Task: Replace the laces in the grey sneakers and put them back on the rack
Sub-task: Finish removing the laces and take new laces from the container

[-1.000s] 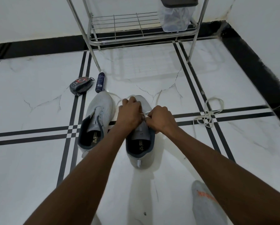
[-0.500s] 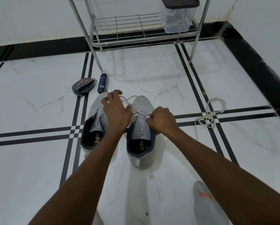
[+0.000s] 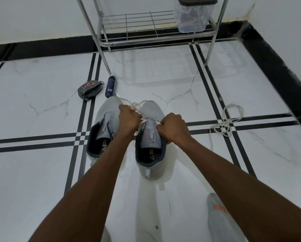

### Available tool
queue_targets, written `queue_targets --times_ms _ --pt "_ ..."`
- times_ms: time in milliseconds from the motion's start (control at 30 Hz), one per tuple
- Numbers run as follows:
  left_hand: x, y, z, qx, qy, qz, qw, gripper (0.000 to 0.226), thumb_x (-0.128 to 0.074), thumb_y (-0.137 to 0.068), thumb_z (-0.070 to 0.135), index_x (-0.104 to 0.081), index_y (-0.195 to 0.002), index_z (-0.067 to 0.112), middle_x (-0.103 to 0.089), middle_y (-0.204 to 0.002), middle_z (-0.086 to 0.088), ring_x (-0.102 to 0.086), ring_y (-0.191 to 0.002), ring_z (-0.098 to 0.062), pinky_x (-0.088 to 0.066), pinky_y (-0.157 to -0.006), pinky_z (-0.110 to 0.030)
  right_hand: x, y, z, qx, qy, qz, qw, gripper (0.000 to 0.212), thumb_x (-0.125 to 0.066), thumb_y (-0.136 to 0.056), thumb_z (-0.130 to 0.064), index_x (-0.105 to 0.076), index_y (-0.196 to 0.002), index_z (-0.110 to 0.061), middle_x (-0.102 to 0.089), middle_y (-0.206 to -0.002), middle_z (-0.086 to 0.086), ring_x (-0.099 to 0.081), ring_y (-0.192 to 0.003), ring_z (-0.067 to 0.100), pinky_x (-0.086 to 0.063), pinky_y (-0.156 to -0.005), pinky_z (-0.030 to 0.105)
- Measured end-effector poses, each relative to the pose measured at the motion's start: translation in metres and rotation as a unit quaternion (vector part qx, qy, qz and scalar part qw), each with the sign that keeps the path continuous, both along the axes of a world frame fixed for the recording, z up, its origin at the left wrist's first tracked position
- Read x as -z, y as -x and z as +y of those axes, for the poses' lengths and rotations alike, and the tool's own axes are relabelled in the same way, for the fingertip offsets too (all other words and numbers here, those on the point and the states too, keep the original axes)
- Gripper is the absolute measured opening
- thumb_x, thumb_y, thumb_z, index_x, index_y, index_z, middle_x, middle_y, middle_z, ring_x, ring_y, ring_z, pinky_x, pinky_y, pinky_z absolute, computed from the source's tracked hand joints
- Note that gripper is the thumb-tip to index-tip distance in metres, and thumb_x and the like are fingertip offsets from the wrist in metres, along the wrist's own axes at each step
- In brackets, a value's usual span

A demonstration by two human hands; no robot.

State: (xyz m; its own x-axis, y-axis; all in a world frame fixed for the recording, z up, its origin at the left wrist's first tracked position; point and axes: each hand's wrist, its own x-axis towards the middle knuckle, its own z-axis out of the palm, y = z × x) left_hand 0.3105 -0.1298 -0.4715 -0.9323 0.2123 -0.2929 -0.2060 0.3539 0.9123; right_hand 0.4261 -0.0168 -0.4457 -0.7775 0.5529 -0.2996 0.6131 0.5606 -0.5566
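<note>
The left hand (image 3: 128, 119) is curled, its fingertips pinching a white flat shoelace (image 3: 147, 116) above the toe end of the right-hand grey knit sneaker (image 3: 150, 137); the lace runs taut from that pinch across the sneaker's upper eyelets to the right hand (image 3: 174, 128). The right hand is curled too, its fingers closed round the lace at the sneaker's right edge, knuckles up, resting against the shoe's collar. Exactly how the lace passes through the eyelets under the hands cannot be made out.

That sneaker stands on the white marble-pattern floor (image 3: 41, 180), heel toward the person, its dark lining and printed insole open to view. Just left of it, nearly touching, lies the second grey knit sneaker (image 3: 105, 126), with no lace visible in it. Beyond this second sneaker's toe lie a dark blue cylindrical can (image 3: 110, 86) on its side and, left of the can, a black oval shoe-shine sponge case (image 3: 90, 89).

Well to the right of the laced sneaker, a loose coil of white lace (image 3: 225, 121) lies on the floor. Farther back stands a chrome wire rack (image 3: 139, 30); on its lower shelf sits a clear plastic box with a dark lid (image 3: 193, 16), its contents too blurred to tell.

A grey-socked foot (image 3: 221, 219) shows near the right forearm.
</note>
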Motion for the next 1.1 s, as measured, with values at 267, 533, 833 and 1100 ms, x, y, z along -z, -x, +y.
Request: queue_targets --times_ms 267,533,833,1100 --pt "-0.006 0.005 -0.010 -0.066 -0.225 -0.248 0.940 0.056 -0.016 -0.113 0.026 -0.047 -0.129 -0.018 -0.059 -0.128 -0.033 -0.069 -0.109 -0.038 -0.057 -0.092 -0.038 0.000 -0.001 0.006 0.011 0.027 -0.010 1.000 0.027 -0.060 -0.082 -0.020 -0.056 -0.059 -0.006 -0.066 -0.057 0.012 -0.069 -0.049 0.029 -0.062 -0.055 0.040" --pt "-0.016 -0.018 -0.019 0.015 0.153 0.205 0.967 0.038 -0.064 -0.097 0.028 -0.048 -0.127 0.011 -0.042 -0.134 -0.010 -0.052 -0.097 -0.023 -0.046 -0.086 -0.037 0.003 0.001 0.007 -0.010 -0.021 -0.006 1.000 0.025 -0.065 -0.085 -0.027 -0.070 -0.085 -0.002 -0.071 -0.077 0.012 -0.071 -0.064 0.029 -0.062 -0.068 0.038" --pt "0.003 -0.055 -0.018 0.150 0.207 0.209 0.944 0.036 -0.070 -0.084 0.025 -0.062 -0.113 0.005 -0.062 -0.108 -0.013 -0.060 -0.096 -0.028 -0.049 -0.081 -0.036 0.006 0.033 0.004 -0.147 -0.050 0.016 0.988 0.029 -0.067 -0.088 -0.011 -0.075 -0.114 -0.019 -0.070 -0.118 0.008 -0.067 -0.104 0.025 -0.054 -0.087 0.032" --pt "0.000 -0.056 -0.022 0.102 0.177 0.234 0.950 0.010 -0.056 -0.094 0.016 -0.057 -0.099 0.008 -0.066 -0.090 -0.010 -0.062 -0.084 -0.029 -0.048 -0.072 -0.040 0.012 0.047 0.020 0.032 0.027 0.118 0.992 0.019 -0.052 -0.095 -0.012 -0.068 -0.102 -0.005 -0.071 -0.102 0.009 -0.065 -0.093 0.023 -0.055 -0.085 0.035"
